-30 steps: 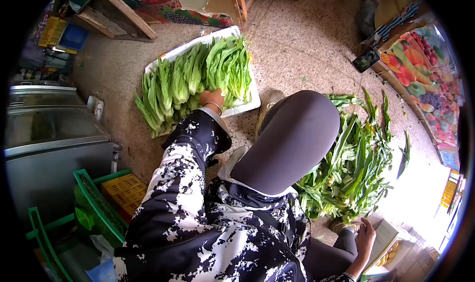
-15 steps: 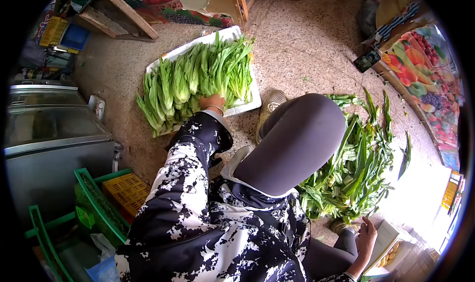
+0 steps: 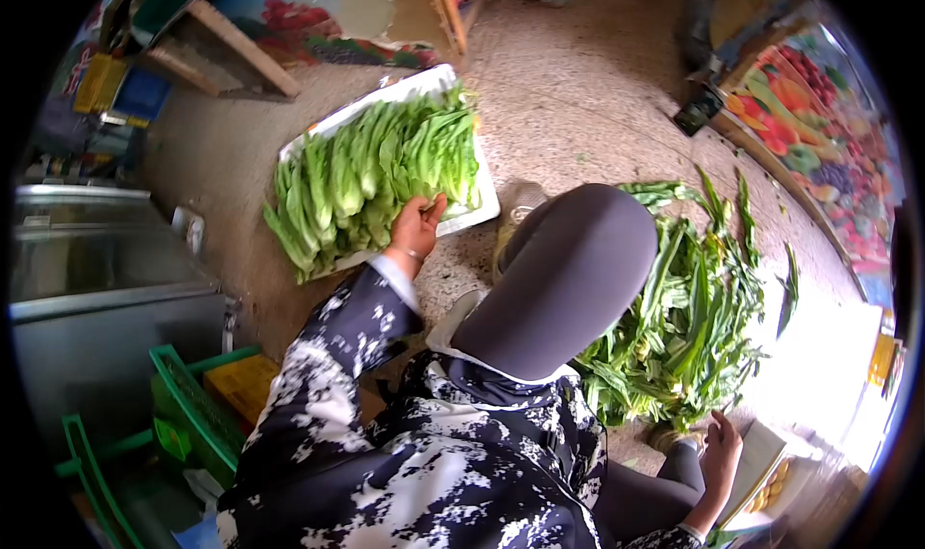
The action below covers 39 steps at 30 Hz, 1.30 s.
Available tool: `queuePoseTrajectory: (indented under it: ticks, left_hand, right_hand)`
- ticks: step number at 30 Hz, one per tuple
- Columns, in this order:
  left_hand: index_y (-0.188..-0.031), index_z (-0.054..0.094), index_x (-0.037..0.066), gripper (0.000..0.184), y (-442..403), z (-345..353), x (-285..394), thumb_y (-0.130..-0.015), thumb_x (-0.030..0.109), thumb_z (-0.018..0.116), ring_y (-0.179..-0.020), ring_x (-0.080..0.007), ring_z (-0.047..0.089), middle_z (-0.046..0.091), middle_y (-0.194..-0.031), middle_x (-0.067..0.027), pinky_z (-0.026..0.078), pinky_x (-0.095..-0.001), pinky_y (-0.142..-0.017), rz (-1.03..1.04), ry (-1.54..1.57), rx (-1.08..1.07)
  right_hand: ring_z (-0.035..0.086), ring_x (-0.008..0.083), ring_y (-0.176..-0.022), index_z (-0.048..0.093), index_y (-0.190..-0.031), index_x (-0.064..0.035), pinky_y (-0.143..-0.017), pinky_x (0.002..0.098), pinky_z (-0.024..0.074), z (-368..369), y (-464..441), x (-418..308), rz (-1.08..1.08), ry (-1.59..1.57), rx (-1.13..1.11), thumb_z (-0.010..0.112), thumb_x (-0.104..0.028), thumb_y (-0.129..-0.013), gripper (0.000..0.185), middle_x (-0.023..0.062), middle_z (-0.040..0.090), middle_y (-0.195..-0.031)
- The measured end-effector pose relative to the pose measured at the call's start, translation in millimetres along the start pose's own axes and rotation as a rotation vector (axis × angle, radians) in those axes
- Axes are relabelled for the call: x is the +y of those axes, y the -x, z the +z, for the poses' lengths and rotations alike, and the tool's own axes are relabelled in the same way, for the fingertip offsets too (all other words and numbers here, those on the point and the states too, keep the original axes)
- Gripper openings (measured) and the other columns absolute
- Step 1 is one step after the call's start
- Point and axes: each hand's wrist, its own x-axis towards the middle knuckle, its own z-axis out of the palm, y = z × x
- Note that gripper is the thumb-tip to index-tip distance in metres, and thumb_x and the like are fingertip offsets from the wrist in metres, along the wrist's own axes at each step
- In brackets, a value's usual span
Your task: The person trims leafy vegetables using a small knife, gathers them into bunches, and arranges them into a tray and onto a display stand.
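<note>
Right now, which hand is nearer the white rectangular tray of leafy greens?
The left hand, at the near edge of the tray; the right hand is farther away, by the green leaf pile.

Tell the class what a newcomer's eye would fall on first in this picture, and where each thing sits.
First, probably, the bright leafy green heads lined up in a white tray on the floor, upper left of centre, with the left hand at its near edge. Next, the loose heap of long leaves on the floor right of the raised knee, and the colourful fruit-printed panel along the right edge.
</note>
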Motion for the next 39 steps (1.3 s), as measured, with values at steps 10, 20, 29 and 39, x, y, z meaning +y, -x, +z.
queuePoseTrajectory:
  ticks: [10,20,29,39]
  left_hand:
    - [-0.101,0.054,-0.005,0.02,204,190,0,-0.085,0.007,0.051,-0.08,-0.0221,0.063,0.06,-0.09,-0.0123,0.056,-0.0311,-0.068,-0.54,-0.227,-0.864]
    - [-0.103,0.053,0.001,0.023,292,193,-130,-0.081,0.006,0.059,-0.074,-0.02,0.064,0.062,-0.086,-0.0105,0.056,-0.033,-0.067,-1.173,-0.558,-1.119]
    - [-0.104,0.051,0.002,0.028,297,152,-165,-0.078,0.005,0.06,-0.076,-0.0258,0.063,0.059,-0.082,-0.0103,0.053,-0.0337,-0.064,-1.213,-0.743,-1.129]
    - [-0.106,0.05,-0.001,0.033,294,139,-173,-0.074,0.002,0.06,-0.074,-0.0253,0.063,0.06,-0.082,-0.0107,0.052,-0.0354,-0.07,-1.3,-0.799,-1.135]
  right_hand:
    - [0.045,0.0078,-0.056,0.062,-0.103,-0.0022,-0.052,0.0231,0.0379,-14,4,-21,0.055,-0.349,0.154,0.058,-0.013,-0.083,0.023,0.0028,0.053,-0.064]
    - [0.039,0.005,-0.052,0.053,-0.116,0.0026,-0.048,0.0191,0.0304,-22,11,-20,0.027,-1.423,0.069,0.04,-0.038,-0.094,0.048,-0.0027,0.044,-0.06]
    - [0.035,0.0116,-0.052,0.042,-0.124,0.0046,-0.05,0.0246,0.0299,-25,-10,-6,-0.183,-2.014,-0.218,0.028,-0.042,-0.094,0.057,0.0,0.041,-0.057]
    - [0.032,0.0045,-0.048,0.055,-0.114,-0.0116,-0.046,0.0197,0.0264,-40,-13,-13,0.064,-1.68,0.11,0.048,-0.039,-0.091,0.037,-0.0079,0.035,-0.054]
